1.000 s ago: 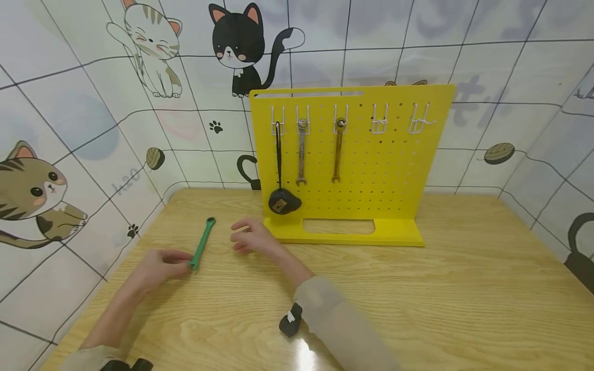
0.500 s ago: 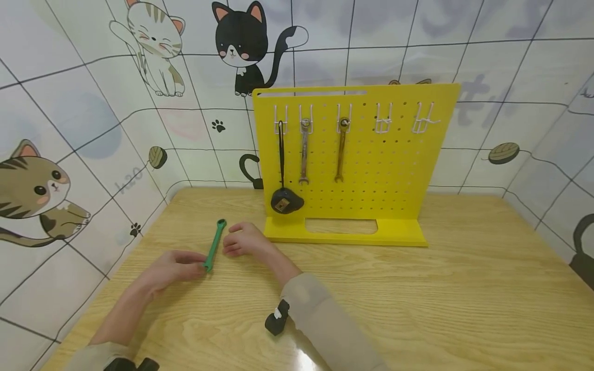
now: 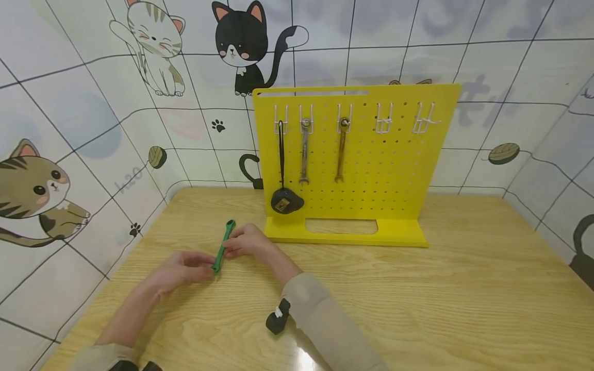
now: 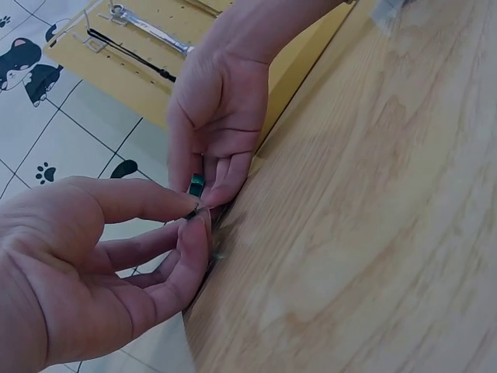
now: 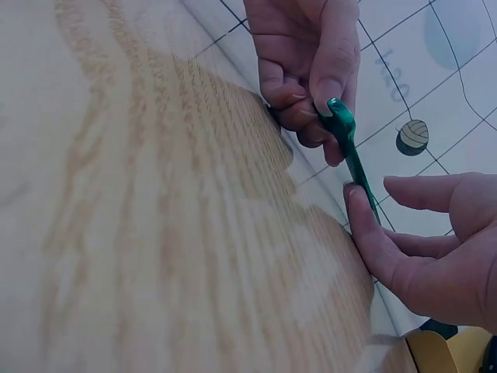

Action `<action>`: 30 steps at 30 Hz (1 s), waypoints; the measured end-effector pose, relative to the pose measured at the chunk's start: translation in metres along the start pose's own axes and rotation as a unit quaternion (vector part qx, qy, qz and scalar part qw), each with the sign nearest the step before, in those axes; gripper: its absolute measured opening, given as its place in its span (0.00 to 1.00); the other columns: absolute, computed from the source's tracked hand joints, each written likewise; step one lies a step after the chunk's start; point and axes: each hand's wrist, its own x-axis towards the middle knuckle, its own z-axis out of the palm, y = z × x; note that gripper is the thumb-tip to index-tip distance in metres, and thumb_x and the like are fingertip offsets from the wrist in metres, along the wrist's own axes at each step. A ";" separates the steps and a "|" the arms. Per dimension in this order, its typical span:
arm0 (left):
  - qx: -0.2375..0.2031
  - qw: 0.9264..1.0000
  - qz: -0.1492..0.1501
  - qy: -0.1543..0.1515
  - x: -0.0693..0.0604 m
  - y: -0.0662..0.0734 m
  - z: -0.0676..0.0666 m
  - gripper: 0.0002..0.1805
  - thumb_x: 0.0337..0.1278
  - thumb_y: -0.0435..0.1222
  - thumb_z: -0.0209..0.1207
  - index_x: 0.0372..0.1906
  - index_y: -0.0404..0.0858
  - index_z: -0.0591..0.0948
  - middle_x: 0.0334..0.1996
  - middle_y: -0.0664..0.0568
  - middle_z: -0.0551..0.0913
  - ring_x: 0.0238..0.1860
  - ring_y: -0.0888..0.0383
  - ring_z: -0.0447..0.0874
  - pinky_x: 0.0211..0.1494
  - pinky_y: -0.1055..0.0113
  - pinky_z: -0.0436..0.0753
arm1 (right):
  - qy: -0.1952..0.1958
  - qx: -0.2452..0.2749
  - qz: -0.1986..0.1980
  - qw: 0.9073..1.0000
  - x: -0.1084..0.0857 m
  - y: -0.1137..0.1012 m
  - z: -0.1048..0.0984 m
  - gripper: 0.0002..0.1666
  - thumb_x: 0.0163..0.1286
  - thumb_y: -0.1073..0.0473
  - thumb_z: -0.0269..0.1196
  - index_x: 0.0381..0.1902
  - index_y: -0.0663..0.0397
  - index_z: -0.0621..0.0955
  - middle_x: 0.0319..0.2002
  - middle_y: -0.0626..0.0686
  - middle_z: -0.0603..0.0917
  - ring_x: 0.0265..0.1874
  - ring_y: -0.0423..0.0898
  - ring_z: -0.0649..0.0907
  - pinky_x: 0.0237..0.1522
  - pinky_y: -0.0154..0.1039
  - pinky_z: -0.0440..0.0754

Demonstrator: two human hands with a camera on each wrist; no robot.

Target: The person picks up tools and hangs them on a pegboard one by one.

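Note:
A green combination wrench [image 3: 225,246] is held a little off the table at the left. My left hand [image 3: 182,270] pinches its near, open-ended tip between thumb and fingers, plain in the right wrist view, where that wrench [image 5: 353,155] slants downward. From the other side, my right hand [image 3: 250,241] touches the shaft with its fingertips. In the right wrist view the thumb of this right hand [image 5: 443,249] stands slightly apart from the metal. The left wrist view shows both hands meeting, with much of the wrench [image 4: 197,185] hidden by fingers.
A yellow pegboard [image 3: 371,170] stands at the back. From its white hooks hang a black tape measure [image 3: 286,201], a silver wrench [image 3: 304,154] and a bronze-toned wrench [image 3: 341,154]. Two hooks [image 3: 383,118] at the right hold nothing. A cat-patterned sheet [image 3: 195,139] backs the wooden table [image 3: 417,304].
My left hand has carried the green wrench to the right. My right hand has come slightly left and now touches the shaft, where a gap was before. The view shifted slightly.

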 end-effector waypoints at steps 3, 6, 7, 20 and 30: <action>0.005 1.000 -0.005 0.004 0.002 0.001 0.004 0.28 0.63 0.36 0.65 0.62 0.23 0.74 0.50 0.42 0.84 0.47 0.52 0.83 0.49 0.59 0.78 | 0.007 -0.001 0.006 1.000 0.001 0.002 -0.002 0.14 0.67 0.73 0.65 0.47 0.80 0.79 0.30 0.62 0.85 0.27 0.48 0.86 0.41 0.43 0.88; 0.012 1.000 -0.010 0.007 0.004 0.001 0.007 0.27 0.63 0.37 0.65 0.62 0.25 0.75 0.51 0.42 0.83 0.48 0.51 0.82 0.47 0.58 0.76 | 0.020 -0.001 0.016 1.000 0.001 0.002 -0.003 0.20 0.66 0.73 0.67 0.53 0.79 0.77 0.31 0.60 0.86 0.26 0.46 0.86 0.39 0.41 0.88; 0.012 1.000 -0.010 0.009 0.004 0.001 0.008 0.27 0.63 0.38 0.65 0.62 0.25 0.75 0.52 0.42 0.82 0.49 0.51 0.82 0.47 0.58 0.75 | 0.025 -0.001 0.018 1.000 0.001 0.002 -0.004 0.21 0.65 0.73 0.68 0.53 0.79 0.77 0.31 0.60 0.86 0.25 0.46 0.86 0.38 0.40 0.88; -0.057 0.998 0.027 -0.013 0.011 0.001 0.014 0.20 0.64 0.32 0.65 0.56 0.25 0.77 0.48 0.45 0.84 0.49 0.54 0.83 0.54 0.62 0.83 | 0.048 -0.011 0.005 0.999 -0.005 -0.008 -0.005 0.20 0.62 0.72 0.70 0.51 0.63 0.77 0.34 0.56 0.85 0.26 0.47 0.86 0.39 0.41 0.88; -0.040 0.998 0.026 -0.040 0.018 0.011 0.013 0.24 0.66 0.35 0.64 0.59 0.25 0.74 0.50 0.44 0.83 0.52 0.49 0.82 0.57 0.57 0.81 | 0.047 -0.017 -0.035 0.998 -0.010 -0.018 -0.009 0.20 0.62 0.72 0.70 0.51 0.60 0.78 0.35 0.55 0.86 0.27 0.47 0.87 0.41 0.43 0.88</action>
